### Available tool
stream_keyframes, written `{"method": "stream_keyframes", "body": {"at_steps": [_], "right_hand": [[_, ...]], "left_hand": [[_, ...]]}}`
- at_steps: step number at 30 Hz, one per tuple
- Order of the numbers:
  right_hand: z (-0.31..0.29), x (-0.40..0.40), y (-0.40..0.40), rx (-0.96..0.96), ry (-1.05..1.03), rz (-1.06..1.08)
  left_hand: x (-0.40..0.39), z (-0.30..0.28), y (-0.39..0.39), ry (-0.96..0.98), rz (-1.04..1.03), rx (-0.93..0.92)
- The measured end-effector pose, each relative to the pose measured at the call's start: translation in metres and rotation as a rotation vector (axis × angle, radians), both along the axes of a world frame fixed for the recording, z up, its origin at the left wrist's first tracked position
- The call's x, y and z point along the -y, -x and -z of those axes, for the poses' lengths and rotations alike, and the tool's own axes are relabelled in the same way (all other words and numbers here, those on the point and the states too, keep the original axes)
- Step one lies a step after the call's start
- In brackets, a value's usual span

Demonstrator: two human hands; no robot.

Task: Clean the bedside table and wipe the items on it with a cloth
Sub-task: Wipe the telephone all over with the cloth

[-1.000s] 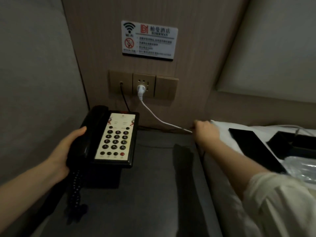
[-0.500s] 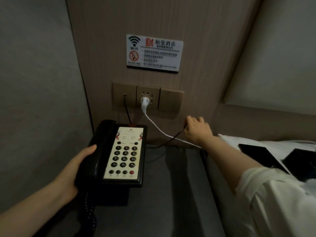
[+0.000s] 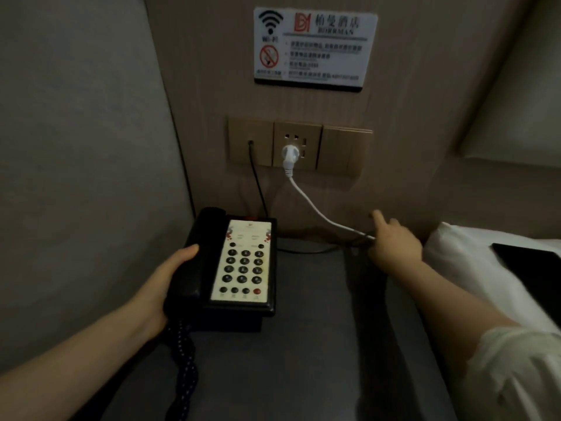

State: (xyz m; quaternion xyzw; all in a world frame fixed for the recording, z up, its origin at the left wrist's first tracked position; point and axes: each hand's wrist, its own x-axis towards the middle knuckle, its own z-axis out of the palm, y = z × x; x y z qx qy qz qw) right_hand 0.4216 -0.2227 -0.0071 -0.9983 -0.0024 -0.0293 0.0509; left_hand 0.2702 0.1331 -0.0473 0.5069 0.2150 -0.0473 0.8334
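My left hand [image 3: 170, 284] grips the handset side of a black telephone [image 3: 243, 262] with a cream keypad. It holds the phone tilted just above the dark grey bedside table [image 3: 303, 344]. The coiled cord [image 3: 185, 369] hangs down to the table front. My right hand [image 3: 394, 247] is at the table's back right corner, index finger stretched toward the wall. Its other fingers curl around the white cable [image 3: 309, 205], which runs down from the wall plug. No cloth is in view.
A thin black phone cord [image 3: 256, 183] drops from the gold socket panel [image 3: 297, 144] and runs along the table's back edge. A padded wall closes the left side. A white pillow [image 3: 461, 262] with a flat black object [image 3: 534, 268] borders the table on the right.
My right hand has dropped from the wall back to the table's rear corner, and the black cord it had raised lies low again. The view has come closer. The left hand keeps its grip on the phone.
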Motion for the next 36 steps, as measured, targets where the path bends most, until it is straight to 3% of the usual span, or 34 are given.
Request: {"method": "stream_keyframes", "body": {"at_steps": [2, 4, 7, 9, 11, 21, 26, 36], "right_hand": [[-0.001, -0.02, 0.009, 0.139, -0.152, 0.003], [-0.003, -0.046, 0.013, 0.083, -0.438, 0.009], [-0.003, -0.092, 0.024, -0.351, -0.998, 0.053], [0.001, -0.121, 0.038, -0.68, -1.232, 0.053], [0.012, -0.142, 0.047, -0.796, -1.287, 0.024], [0.035, -0.16, 0.054, -0.753, -1.439, 0.1], [0.037, -0.165, 0.051, -0.755, -1.465, 0.129], [0.038, -0.175, 0.06, -0.749, -1.499, 0.14]], "left_hand": [[0.005, -0.007, 0.004, 0.016, 0.027, -0.017], [0.006, -0.008, 0.005, 0.046, 0.025, -0.025], [0.01, -0.013, 0.006, 0.002, 0.003, -0.041], [0.01, -0.018, 0.007, -0.015, -0.008, -0.053], [0.009, -0.019, 0.007, -0.041, -0.02, -0.064], [-0.019, -0.025, -0.006, -0.351, 0.18, -0.204], [-0.023, -0.029, -0.014, -0.372, 0.219, -0.252], [-0.022, -0.03, -0.015, -0.527, 0.119, -0.266]]}}
